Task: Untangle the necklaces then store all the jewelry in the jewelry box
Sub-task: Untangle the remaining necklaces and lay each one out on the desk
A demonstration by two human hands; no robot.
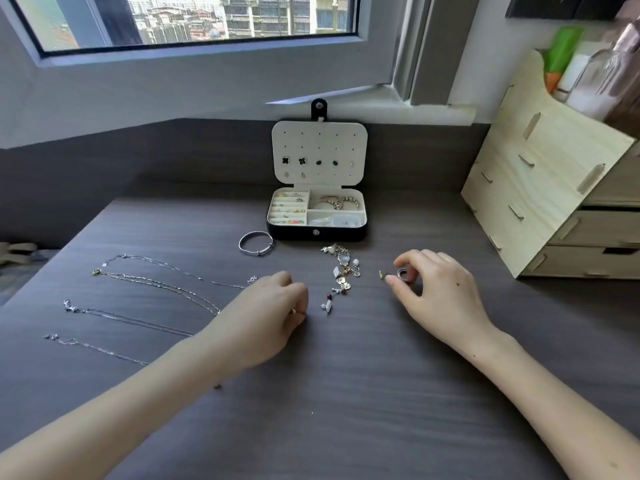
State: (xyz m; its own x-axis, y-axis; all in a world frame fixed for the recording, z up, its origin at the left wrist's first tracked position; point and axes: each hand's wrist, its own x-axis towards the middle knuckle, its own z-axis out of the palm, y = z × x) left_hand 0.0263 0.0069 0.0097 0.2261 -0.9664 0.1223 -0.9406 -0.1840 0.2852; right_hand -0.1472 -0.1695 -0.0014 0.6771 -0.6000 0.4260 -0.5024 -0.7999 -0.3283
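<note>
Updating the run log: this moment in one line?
left hand curled, contents unclear | right hand pinches ring | four necklaces laid apart | jewelry box open | bangle, loose earrings unstored

Dark table [346,393], open jewelry box [317,233] at its far edge, silver bangle [254,252] near the box's front left corner, four necklaces [156,282] spread toward the left edge, loose charms [343,271] mid-table, left hand [273,313] curled beside them, right hand [440,289] pinching a ring [402,273].
</note>
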